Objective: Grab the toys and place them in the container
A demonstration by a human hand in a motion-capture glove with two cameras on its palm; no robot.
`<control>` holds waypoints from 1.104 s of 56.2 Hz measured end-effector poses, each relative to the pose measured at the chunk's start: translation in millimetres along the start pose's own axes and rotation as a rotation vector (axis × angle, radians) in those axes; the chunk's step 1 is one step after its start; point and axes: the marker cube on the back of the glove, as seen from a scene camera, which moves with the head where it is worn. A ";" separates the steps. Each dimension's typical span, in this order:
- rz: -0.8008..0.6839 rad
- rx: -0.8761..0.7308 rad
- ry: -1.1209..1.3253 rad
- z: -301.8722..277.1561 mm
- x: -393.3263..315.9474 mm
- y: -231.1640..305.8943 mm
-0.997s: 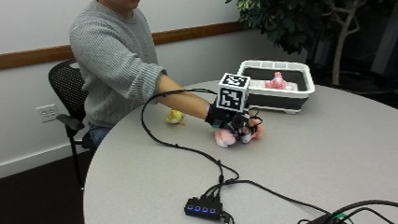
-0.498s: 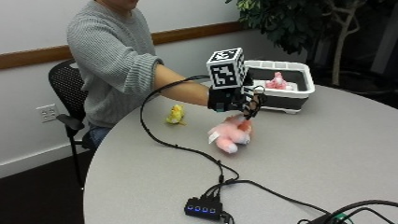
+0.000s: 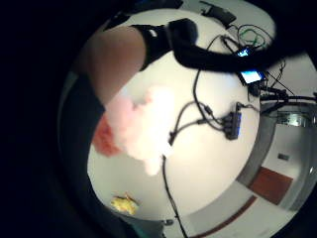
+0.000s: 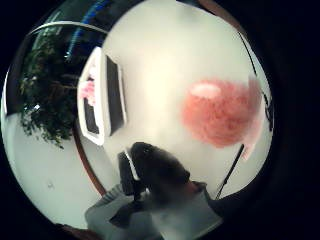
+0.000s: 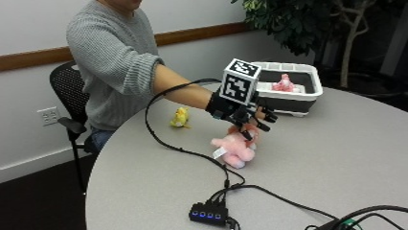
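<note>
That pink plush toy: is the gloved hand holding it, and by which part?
Yes. The gloved right hand pinches the pink plush toy by its top end; the toy dangles, its lower end about at the table.

Outside view faces across table (image 5: 357,158) at person; both palm views (close above) share pink plush (image 5: 234,146)
</note>
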 end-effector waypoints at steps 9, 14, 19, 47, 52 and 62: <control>0.035 -0.162 0.107 53.2 -3.3 1.2; 0.029 -0.096 0.168 80.2 -16.4 1.0; 0.016 -0.044 0.184 84.3 -23.7 -0.9; -0.012 0.207 0.104 7.0 -35.5 2.3; -0.014 0.290 0.065 -51.7 -37.7 2.6; -0.092 0.343 0.031 -105.1 -70.3 8.0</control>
